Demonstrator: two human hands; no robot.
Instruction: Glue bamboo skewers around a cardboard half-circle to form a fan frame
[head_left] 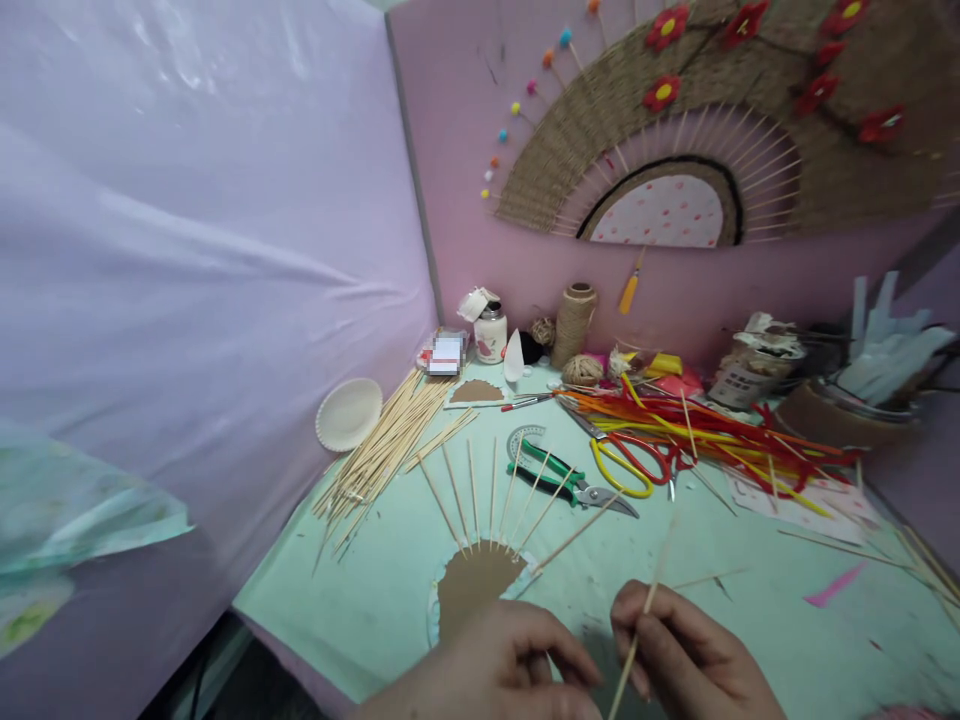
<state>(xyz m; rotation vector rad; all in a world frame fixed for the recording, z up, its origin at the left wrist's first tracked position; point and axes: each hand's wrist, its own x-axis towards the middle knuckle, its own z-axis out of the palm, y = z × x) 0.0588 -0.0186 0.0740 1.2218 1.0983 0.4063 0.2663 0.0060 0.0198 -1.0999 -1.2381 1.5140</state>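
Note:
My right hand (690,655) pinches a thin bamboo stick (646,605) between thumb and fingers. The stick slants, its upper end blurred and its lower end running out of the bottom edge. Beside it, my left hand (517,665) is loosely curled with fingers and thumb apart, and I see nothing held in it. Under and behind the left hand lies a brown cardboard half-round (480,580) with a pale scalloped rim. Several bamboo sticks (493,490) fan outward from its curved edge; the left hand hides its lower part.
A heap of bamboo sticks (405,430) and a white dish (349,414) lie left. Green-handled pruning shears (559,470), scissors (630,460) and red and yellow pipe cleaners (720,430) spread across the table (360,620). Jars and a twine spool (576,325) stand behind, under a large wall fan (600,120).

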